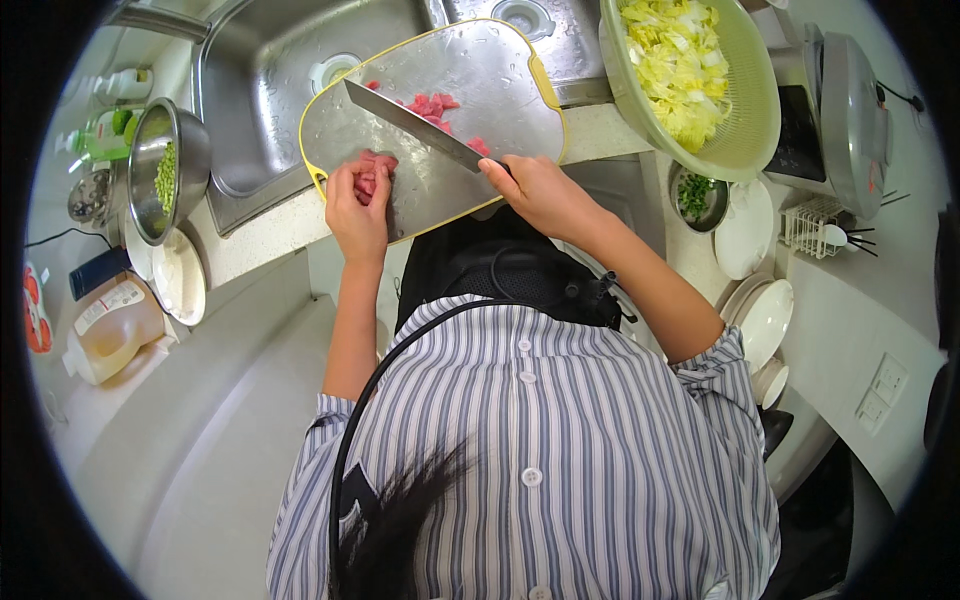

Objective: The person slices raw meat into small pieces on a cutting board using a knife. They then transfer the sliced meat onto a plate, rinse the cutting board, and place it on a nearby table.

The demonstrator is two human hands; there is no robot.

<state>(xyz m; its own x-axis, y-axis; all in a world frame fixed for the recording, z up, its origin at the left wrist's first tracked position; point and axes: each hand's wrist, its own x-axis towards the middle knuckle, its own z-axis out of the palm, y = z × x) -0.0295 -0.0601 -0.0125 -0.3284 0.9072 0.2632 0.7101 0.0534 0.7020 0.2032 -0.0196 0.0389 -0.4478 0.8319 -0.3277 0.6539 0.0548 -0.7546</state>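
A metal cutting board with a yellow rim (525, 112) lies across the sink's front edge. My left hand (358, 202) rests on its left part, with the thumb and fingers closed around raw meat (375, 165). My right hand (536, 187) grips the handle of a cleaver-like kitchen knife (420, 129). The blade slants up and left over the board, apart from the meat under my left hand. Beyond the blade lie cut pieces of meat (431, 103), some partly hidden by it. Whether the blade touches the board, I cannot tell.
A double steel sink (262, 90) lies behind the board. At the right stand a green colander (750, 127) of chopped cabbage, a small bowl of chopped greens (696, 199) and white plates (744, 229). At the left are a steel bowl (196, 154) of green beans or peas and several bottles (120, 322).
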